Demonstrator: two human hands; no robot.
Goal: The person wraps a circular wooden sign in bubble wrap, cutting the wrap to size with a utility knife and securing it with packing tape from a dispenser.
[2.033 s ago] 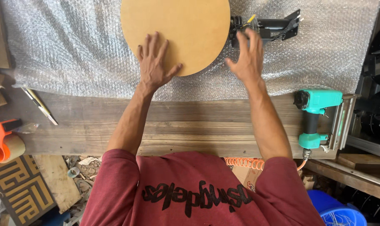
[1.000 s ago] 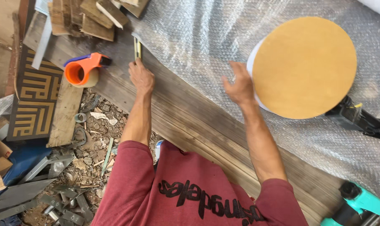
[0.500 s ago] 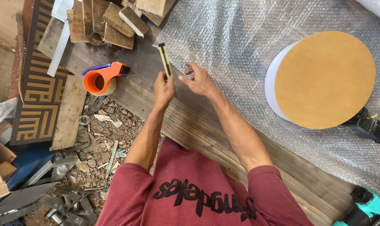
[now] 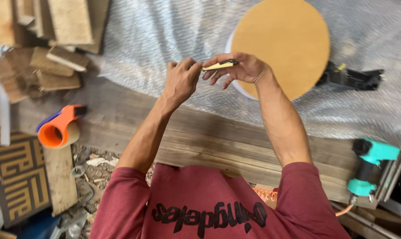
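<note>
Yellow and black, a slim utility knife (image 4: pixel 219 65) is held level above the bubble wrap (image 4: pixel 156 40) that covers the far part of the wooden worktop (image 4: pixel 209 141). The right hand (image 4: pixel 240 68) has its grip closed around the knife's right end, fingers curled beneath and thumb on top. The left hand (image 4: pixel 180 82) pinches the knife's left end between thumb and fingertips, grip closed on it. Both hands meet just left of a round tan disc (image 4: pixel 282 42), which lies flat on the bubble wrap; the right wrist overlaps the disc's lower left edge. A black tool (image 4: pixel 351 79) lies touching the disc's right side. A teal nail gun (image 4: pixel 370 170) sits at the worktop's right end. An orange tape dispenser (image 4: pixel 59 128) rests at the left, below stacked wood offcuts (image 4: pixel 50 66).
</note>
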